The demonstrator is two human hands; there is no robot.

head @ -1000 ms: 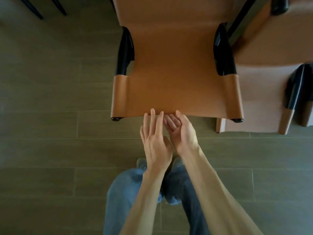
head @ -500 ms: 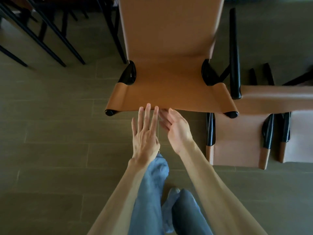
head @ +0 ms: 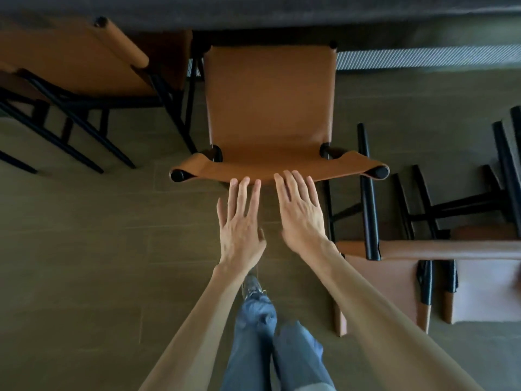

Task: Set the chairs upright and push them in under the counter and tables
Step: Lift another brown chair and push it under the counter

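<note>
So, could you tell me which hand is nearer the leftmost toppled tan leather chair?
Right. The right hand sits just left of the leftmost toppled tan leather chair; the left hand is further left, beyond the right one.

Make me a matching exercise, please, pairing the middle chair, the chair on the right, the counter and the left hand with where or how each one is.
Column one:
1. middle chair
2. chair on the right
3. counter
4. left hand

Column two:
A. dark band along the top of the view
B. fingers straight, tips at a backrest's top edge
C. tipped over on the floor, black legs showing
D. upright, seat towards the counter

Pairs: 1-D, 2-C, 3-A, 4-B.
</note>
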